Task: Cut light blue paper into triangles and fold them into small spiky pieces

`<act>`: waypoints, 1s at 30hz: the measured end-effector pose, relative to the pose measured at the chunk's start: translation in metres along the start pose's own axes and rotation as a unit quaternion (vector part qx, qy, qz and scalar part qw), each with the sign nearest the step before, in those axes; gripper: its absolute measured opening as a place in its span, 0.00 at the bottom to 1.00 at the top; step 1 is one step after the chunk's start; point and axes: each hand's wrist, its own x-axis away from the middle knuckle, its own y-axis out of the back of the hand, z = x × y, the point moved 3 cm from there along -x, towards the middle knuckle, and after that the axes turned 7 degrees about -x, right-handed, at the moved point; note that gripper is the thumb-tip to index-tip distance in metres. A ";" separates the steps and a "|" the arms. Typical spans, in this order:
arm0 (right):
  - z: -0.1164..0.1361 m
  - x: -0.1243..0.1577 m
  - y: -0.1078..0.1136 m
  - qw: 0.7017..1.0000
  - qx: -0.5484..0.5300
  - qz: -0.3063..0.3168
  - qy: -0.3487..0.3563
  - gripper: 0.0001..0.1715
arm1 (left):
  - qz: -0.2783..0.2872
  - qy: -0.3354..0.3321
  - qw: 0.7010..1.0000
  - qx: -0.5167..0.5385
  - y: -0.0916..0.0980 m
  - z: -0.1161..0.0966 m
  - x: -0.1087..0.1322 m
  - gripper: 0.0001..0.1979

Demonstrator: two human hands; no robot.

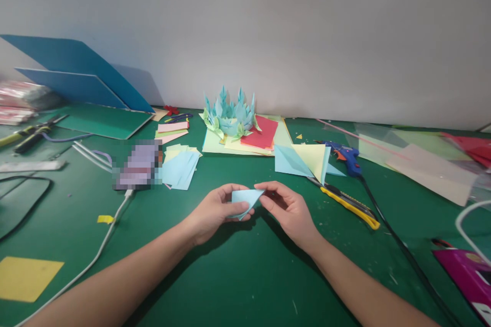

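A small folded piece of light blue paper (245, 197) is held above the green table, close to the middle of the view. My left hand (220, 209) grips its left side, thumb across the front and fingers behind. At the paper's pointed right corner, my right hand (287, 209) pinches with thumb and fingertips. Beyond the hands stands a crown-like blue and green folded-paper piece (230, 112), resting on coloured sheets. Folded blue and yellow papers (299, 159) lie just past my right hand, and a stack of light blue slips (181, 169) is past my left.
To the right lie a yellow utility knife (349, 208) and a blue glue gun (347, 156) with a black cord. A phone (138, 164) on a white cable lies left, near pliers (36, 135). Blue boards (76, 82) lean at the back left; a yellow sheet (28, 278) is in front.
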 end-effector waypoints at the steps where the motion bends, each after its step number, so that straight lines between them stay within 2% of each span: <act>1: -0.001 0.000 0.000 1.000 -0.009 0.001 -0.010 0.08 | 0.002 0.000 1.000 0.001 0.000 0.000 0.000 0.18; 7: -0.003 0.001 0.000 0.997 -0.057 0.023 -0.047 0.11 | 0.001 0.006 1.000 0.001 -0.001 0.000 0.000 0.15; 19: -0.004 0.000 0.000 0.997 -0.041 0.032 -0.059 0.09 | 0.028 0.027 0.999 0.009 -0.002 0.003 0.001 0.14; 22: -0.004 0.000 -0.002 0.998 -0.021 0.033 -0.041 0.07 | 0.025 0.011 1.000 -0.012 -0.003 0.004 -0.001 0.15; 26: -0.002 0.002 -0.003 0.998 0.058 0.015 0.013 0.05 | 0.016 -0.004 0.999 -0.048 -0.003 0.005 -0.002 0.17; 30: 0.000 0.004 -0.005 0.996 0.072 0.035 0.040 0.04 | 0.010 -0.014 0.998 -0.065 -0.002 0.007 -0.004 0.17</act>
